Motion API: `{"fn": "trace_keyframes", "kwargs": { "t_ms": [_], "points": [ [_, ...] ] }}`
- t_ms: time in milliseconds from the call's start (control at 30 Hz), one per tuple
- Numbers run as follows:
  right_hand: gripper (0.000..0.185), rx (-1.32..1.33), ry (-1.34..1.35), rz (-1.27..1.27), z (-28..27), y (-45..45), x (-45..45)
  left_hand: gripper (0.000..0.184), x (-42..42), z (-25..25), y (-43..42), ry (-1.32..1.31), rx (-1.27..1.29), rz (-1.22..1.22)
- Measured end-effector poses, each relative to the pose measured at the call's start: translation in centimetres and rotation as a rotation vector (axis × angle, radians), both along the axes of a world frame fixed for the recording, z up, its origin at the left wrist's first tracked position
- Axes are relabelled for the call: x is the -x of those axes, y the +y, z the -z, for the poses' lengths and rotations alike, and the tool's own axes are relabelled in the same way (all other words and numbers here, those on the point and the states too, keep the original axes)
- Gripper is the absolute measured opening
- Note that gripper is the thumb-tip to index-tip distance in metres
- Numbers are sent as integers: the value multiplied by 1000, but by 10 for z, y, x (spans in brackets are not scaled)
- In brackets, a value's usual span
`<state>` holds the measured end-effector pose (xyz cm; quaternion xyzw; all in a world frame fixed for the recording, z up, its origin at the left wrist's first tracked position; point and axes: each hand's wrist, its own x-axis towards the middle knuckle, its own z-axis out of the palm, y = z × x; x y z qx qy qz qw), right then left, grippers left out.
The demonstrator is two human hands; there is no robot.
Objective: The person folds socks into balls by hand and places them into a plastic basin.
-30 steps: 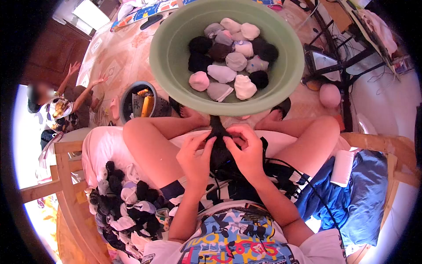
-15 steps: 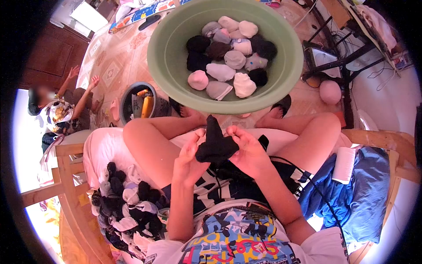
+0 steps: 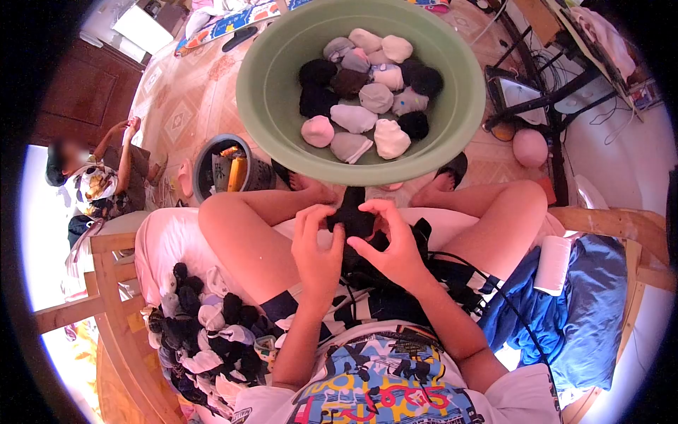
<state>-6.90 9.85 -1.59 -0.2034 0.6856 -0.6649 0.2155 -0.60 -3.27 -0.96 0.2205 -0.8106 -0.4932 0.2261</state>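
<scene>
Between my two hands, just below the basin's near rim, is a black sock (image 3: 351, 212). My left hand (image 3: 316, 237) grips its left side with fingers curled over it and the thumb below. My right hand (image 3: 388, 240) holds the right side, its index finger bent on top and the thumb underneath. The large green basin (image 3: 265, 134) in front of me holds several rolled sock bundles, among them a pink one (image 3: 318, 131), a white one (image 3: 392, 138) and a black one (image 3: 414, 125). Beside my left thigh lies a heap of loose socks (image 3: 205, 332).
A grey bin (image 3: 205, 166) with yellow packaging stands on the tiled floor (image 3: 176, 85) at left. Another person (image 3: 99, 177) sits beyond it. A white roll (image 3: 552, 265) rests on blue bedding (image 3: 593, 311) at right. A dark cable (image 3: 512, 304) crosses my lap.
Both hands have shifted their grip inward over the black sock, fingers now on top, and the sock looks more bunched. The other person's raised hands have come together.
</scene>
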Motion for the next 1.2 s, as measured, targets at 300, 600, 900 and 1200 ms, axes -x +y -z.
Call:
{"fn": "trace_keyframes", "kwargs": {
  "t_ms": [300, 600, 900, 1200],
  "points": [
    [40, -311, 396, 268, -10, -5, -4, 23, -6, -4, 16, 28, 194, -54],
    [20, -111, -11, 257, 0, -1, -2, 18, -10, 8, 14, 44, -140, -49],
    [22, 358, -804, 248, 33, 8, -3, 13, -6, 11, 3, -111, -173, -72],
    [24, 622, -866, 3, 36, 12, 9, 18, -5, 15, -9, 91, -1432, 135]
  ]
}}
